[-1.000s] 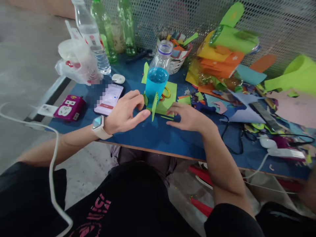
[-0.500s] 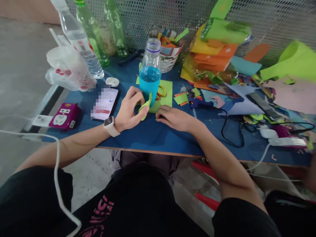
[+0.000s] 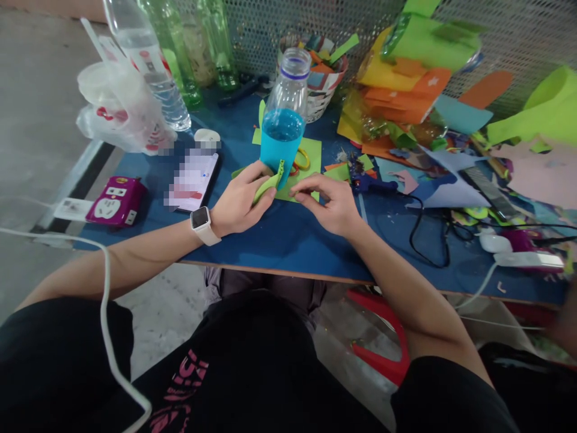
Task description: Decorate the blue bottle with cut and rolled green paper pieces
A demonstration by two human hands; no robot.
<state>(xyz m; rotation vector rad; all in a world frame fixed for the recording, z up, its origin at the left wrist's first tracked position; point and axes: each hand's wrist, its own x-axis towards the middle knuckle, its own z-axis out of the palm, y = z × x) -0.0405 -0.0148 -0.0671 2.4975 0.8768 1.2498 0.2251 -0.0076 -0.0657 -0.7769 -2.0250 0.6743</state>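
A clear plastic bottle (image 3: 286, 114) wrapped in a blue foam sleeve stands on the blue table (image 3: 288, 240), on a green foam sheet (image 3: 311, 157). My left hand (image 3: 241, 201), with a watch on the wrist, pinches a green foam fin (image 3: 269, 183) that leans against the bottle's base. My right hand (image 3: 327, 201) rests just right of the bottle, fingertips pinched on a thin green foam strip (image 3: 303, 190). Scissors with yellow and red handles (image 3: 301, 162) lie behind the bottle on the green sheet.
A phone (image 3: 193, 180), a purple power strip (image 3: 115, 201), a white bag (image 3: 119, 108) and several bottles (image 3: 155, 72) stand at the left. A blue glue gun (image 3: 369, 185) with black cord lies right of my hand. Heaps of coloured foam (image 3: 406, 78) fill the right; a scrap basket (image 3: 322, 78) stands behind.
My left hand closed on the green fin and brought it against the bottle's base. My right hand rose from flat on the table and pinched a green strip.
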